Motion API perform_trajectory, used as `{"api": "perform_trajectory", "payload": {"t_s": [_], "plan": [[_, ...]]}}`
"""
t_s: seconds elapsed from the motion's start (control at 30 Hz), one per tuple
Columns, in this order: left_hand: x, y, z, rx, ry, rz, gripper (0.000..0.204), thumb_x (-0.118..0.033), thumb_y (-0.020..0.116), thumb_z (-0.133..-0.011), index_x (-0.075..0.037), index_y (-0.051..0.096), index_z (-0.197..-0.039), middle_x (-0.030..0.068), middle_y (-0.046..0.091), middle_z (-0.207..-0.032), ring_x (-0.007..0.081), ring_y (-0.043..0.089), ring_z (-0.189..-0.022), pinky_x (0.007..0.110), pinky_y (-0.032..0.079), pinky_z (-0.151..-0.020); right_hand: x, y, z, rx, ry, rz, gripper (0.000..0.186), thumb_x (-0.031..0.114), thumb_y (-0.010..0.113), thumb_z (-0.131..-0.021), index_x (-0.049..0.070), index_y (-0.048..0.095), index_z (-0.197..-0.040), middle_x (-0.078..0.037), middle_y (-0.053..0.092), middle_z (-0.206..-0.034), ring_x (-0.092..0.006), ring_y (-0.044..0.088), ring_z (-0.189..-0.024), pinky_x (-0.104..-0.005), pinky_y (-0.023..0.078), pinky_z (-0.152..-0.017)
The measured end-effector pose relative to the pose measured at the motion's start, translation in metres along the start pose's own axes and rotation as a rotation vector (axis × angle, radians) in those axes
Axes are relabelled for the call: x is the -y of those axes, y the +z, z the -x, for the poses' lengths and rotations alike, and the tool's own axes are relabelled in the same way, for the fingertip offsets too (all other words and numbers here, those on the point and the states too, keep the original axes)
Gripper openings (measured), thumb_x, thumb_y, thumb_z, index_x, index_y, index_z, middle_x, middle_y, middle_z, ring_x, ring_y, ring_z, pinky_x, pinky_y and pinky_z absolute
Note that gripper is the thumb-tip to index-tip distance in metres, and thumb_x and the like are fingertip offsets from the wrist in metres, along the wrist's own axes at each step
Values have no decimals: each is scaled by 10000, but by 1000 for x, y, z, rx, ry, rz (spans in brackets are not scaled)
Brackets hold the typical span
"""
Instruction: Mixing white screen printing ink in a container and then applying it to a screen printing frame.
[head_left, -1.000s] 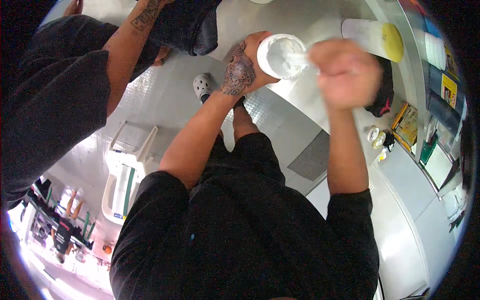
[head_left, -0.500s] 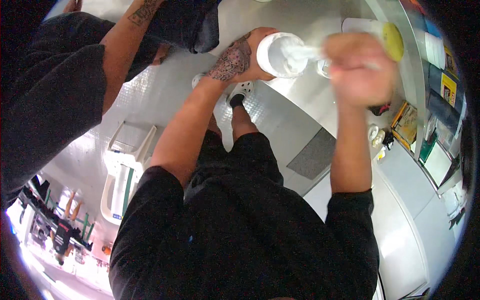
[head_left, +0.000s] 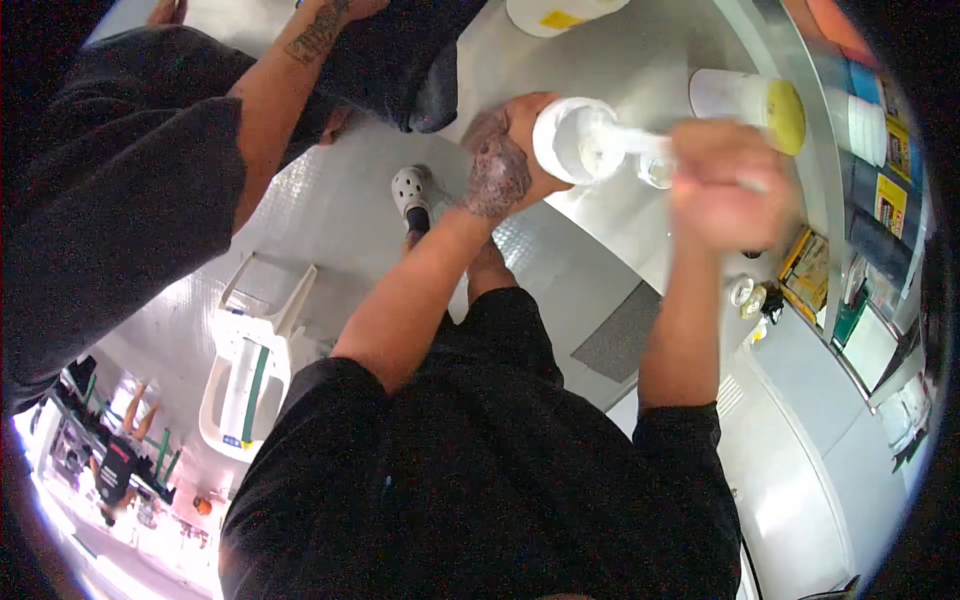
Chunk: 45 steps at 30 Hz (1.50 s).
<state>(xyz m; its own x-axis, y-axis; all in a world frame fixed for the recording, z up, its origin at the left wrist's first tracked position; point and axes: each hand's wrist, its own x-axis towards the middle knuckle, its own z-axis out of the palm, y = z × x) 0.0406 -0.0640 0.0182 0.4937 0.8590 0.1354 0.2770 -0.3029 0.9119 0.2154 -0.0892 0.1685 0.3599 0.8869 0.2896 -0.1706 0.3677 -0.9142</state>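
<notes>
My left hand point(head_left: 510, 160) is wrapped round the side of a white tub point(head_left: 545, 140), tilted so that its mouth faces me. Some white stuff shows inside the tub. In my right hand point(head_left: 730, 195), smeared by motion but closed, is the handle of a white spoon-like utensil point(head_left: 640, 142). Its far end reaches into the tub's mouth; blur hides its exact shape. Both hands are above the edge of a metal counter point(head_left: 625, 225).
On the counter lie a white container with a yellow lid point(head_left: 785, 117) and a small clear cup point(head_left: 655, 172). Another white tub point(head_left: 545, 18) stands farther off. At left, a co-worker's tattooed arm point(head_left: 290, 90) comes close. A white plastic chair point(head_left: 235, 400) is on the floor.
The tub and both hands have shifted slightly right and toward me in view. The utensil stays in the tub. More of the farther white tub now shows.
</notes>
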Motion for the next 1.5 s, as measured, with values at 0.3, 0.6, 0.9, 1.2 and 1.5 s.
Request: {"api": "perform_trajectory", "payload": {"t_s": [0.3, 0.6, 0.9, 1.2, 1.5], "plan": [[-8, 18, 2, -274, 31, 72, 825, -320, 916, -597, -37, 516, -1260, 187, 586, -1161, 386, 583, -1093, 471, 455, -971, -23, 29, 36, -49, 68, 225, 290, 256, 457, -859, 60, 428, -648, -50, 412, -563, -162, 321, -492, -349, 265, -487], [5, -1, 3, 1, -43, 43, 917, -324, 913, -615, -36, 462, -1359, 202, 535, -1294, 392, 522, -1245, 471, 419, -1070, 3, 64, 29, 30, 205, 207, 285, 213, 448, -876, 84, 375, -633, -55, 389, -559, -164, 314, -490, -357, 296, -491], [19, -28, -9, 208, 30, 37, 969, -246, 927, -545, -53, 458, -1371, 191, 539, -1327, 372, 537, -1255, 453, 419, -1095, 8, 48, 17, 77, 179, 217, 152, 134, 554, -798, -4, 561, -735, -105, 505, -609, -228, 486, -531, -369, 405, -538], [23, -43, -35, 510, 24, 172, 1018, -229, 936, -559, -61, 425, -1424, 160, 500, -1400, 321, 518, -1301, 405, 407, -1128, 33, 36, -9, -32, 222, -265, 343, 259, 525, -874, 45, 410, -633, -89, 424, -589, -186, 375, -535, -347, 315, -534], [32, -38, -32, 500, 98, 227, 991, -252, 919, -561, -64, 432, -1404, 161, 533, -1363, 340, 546, -1262, 427, 436, -1088, 5, 32, 16, -11, 116, -220, 236, 163, 483, -847, 29, 420, -663, -71, 456, -589, -177, 422, -551, -330, 328, -515]]}}
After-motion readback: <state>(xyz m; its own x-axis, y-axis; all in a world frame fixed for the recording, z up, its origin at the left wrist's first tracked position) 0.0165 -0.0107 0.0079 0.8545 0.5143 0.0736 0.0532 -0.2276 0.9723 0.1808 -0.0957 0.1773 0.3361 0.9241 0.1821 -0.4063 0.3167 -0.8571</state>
